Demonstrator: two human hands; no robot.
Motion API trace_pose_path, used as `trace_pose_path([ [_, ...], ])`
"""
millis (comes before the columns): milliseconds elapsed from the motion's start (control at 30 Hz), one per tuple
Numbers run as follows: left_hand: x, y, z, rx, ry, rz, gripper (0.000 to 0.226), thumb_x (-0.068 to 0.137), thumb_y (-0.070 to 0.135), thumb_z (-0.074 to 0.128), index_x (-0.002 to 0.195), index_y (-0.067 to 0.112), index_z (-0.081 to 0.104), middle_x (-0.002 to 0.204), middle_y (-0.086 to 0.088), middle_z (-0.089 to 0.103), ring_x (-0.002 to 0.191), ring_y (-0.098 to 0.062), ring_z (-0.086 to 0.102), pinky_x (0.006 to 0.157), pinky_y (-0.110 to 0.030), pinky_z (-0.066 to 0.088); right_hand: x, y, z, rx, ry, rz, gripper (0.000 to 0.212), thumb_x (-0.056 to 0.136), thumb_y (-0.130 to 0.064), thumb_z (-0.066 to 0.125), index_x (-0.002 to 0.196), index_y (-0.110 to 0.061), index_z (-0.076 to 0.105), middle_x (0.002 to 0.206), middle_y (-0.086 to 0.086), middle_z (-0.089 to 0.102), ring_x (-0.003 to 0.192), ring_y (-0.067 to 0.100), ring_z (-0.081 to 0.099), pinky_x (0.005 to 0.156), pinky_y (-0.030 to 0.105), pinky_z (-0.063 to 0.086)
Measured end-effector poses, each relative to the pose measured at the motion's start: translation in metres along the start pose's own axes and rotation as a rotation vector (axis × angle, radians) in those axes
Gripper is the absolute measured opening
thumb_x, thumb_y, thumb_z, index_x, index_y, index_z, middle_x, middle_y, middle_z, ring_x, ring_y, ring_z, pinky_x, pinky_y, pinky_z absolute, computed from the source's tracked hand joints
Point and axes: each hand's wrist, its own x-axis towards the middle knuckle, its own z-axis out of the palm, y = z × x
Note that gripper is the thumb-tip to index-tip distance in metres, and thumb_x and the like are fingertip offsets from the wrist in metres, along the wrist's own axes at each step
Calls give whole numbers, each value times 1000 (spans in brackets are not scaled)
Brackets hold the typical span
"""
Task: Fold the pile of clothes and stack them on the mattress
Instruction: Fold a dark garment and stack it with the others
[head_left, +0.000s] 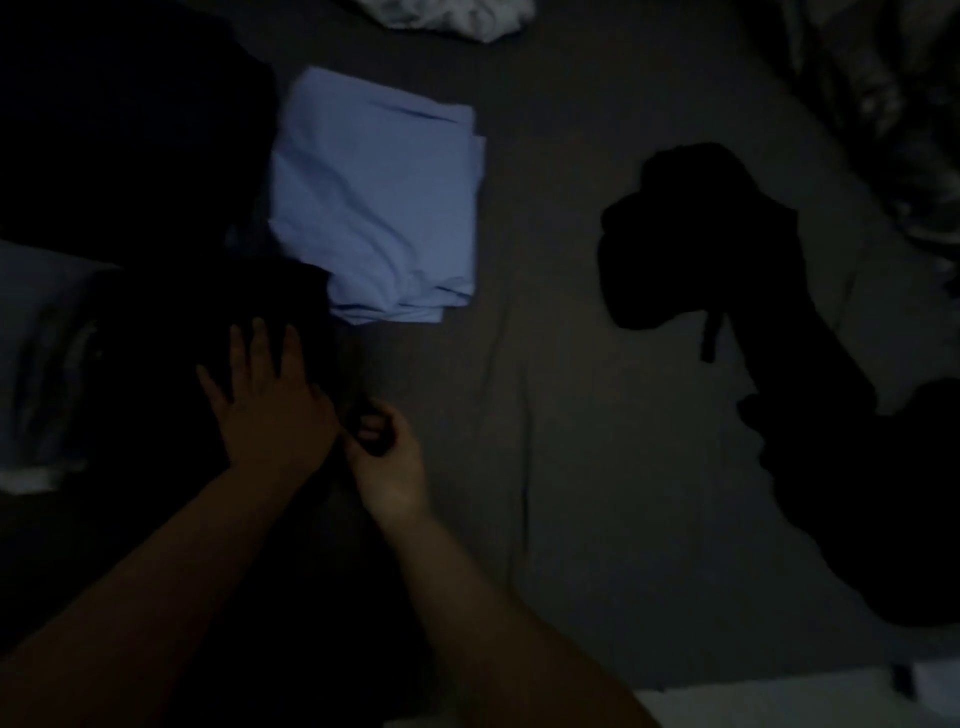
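The scene is very dim. A black garment (171, 374) lies at the left on the grey mattress sheet (545, 389). My left hand (265, 395) rests flat on it with fingers spread. Just right of it, my right hand (384, 457) pinches a dark edge of that garment between thumb and fingers. A folded light-blue garment (379, 208) sits just beyond the hands. A crumpled black garment (717, 249) lies loose at the right.
More dark clothing (862, 519) spreads along the right side. White fabric (457, 15) lies at the top edge, patterned bedding (893, 119) at the top right. A large dark shape (119, 119) fills the top left. The pale mattress edge (779, 701) shows bottom right.
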Motion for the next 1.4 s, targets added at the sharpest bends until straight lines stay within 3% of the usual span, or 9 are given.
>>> trace_pose_path([
  [233,-58,139,76,-94,-236,131,59,92,33,51,146,20,30,155,-16,17,144,-31,10,114,-54,15,-10,14,-211,20,256,58,27,90,-14,61,113,0,58,95,9,61,79,9,56,65,4,43],
  [433,-78,257,168,-4,-618,118,110,75,51,69,148,33,-11,155,-21,-13,141,-42,-15,114,-58,12,-7,20,-416,-238,392,33,11,91,-15,60,80,-14,62,78,0,62,66,-9,55,67,5,39],
  [500,-84,281,189,17,-633,53,119,68,57,73,147,32,-13,151,-26,-21,139,-44,-20,111,-62,14,15,20,-463,-251,403,32,8,90,-20,62,87,-13,62,85,0,64,79,-1,59,77,13,44],
  [567,-91,294,204,14,-569,-57,119,66,57,74,148,33,-9,150,-25,-26,139,-43,-21,106,-65,19,45,15,-492,-293,367,53,35,88,-30,64,116,-9,59,108,0,62,101,10,58,91,21,44],
  [767,-90,289,237,66,-440,-110,116,67,57,73,146,39,-10,152,-21,-25,141,-39,-20,103,-67,24,142,-27,-511,-707,305,-287,63,86,-26,66,139,-5,40,148,14,32,136,26,34,109,28,29],
  [933,-87,287,239,105,-440,-108,112,73,55,69,145,37,-16,151,-22,-25,141,-40,-19,105,-63,26,192,-62,-534,-1336,666,-264,85,86,-28,61,151,-25,8,158,14,-3,145,32,1,114,48,13],
  [1067,-86,291,235,135,-464,-99,110,76,52,68,146,36,-15,151,-23,-24,141,-41,-18,105,-62,25,191,-64,-568,-1286,490,-1,79,92,-20,53,151,-28,1,142,20,36,125,35,41,92,39,40],
  [1233,-85,297,228,120,-485,-103,111,73,55,70,147,37,-11,151,-23,-25,140,-41,-20,104,-64,25,149,-48,-530,-1411,331,-302,58,94,-11,41,149,-25,26,133,16,43,109,35,54,76,33,44],
  [1400,-94,294,214,125,-503,-64,112,71,65,65,146,38,-14,150,-24,-27,140,-42,-20,110,-60,19,78,3,-446,-1468,16,-315,52,95,-14,41,146,-16,28,134,13,44,102,32,61,71,30,44],
])
